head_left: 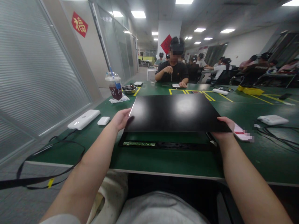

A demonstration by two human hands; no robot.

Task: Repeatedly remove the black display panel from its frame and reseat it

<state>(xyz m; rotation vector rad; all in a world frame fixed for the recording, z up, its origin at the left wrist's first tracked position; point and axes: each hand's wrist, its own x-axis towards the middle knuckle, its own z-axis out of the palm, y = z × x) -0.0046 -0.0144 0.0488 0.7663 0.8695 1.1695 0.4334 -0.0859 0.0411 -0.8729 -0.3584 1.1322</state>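
Both of my hands grip a black, glossy flat screen panel, raised above the table. My left hand closes on its left edge, the fingertips partly hidden by it. At the near right corner my right hand holds on, thumb on top and fingers underneath. Below the panel a black frame lies on the table, mostly covered from view. A narrow green circuit board shows along the frame's near left side.
On the green table, a drink cup, a metal bowl, a white power bank and a small white case stand left. Cables and a white device lie right. A person sits opposite.
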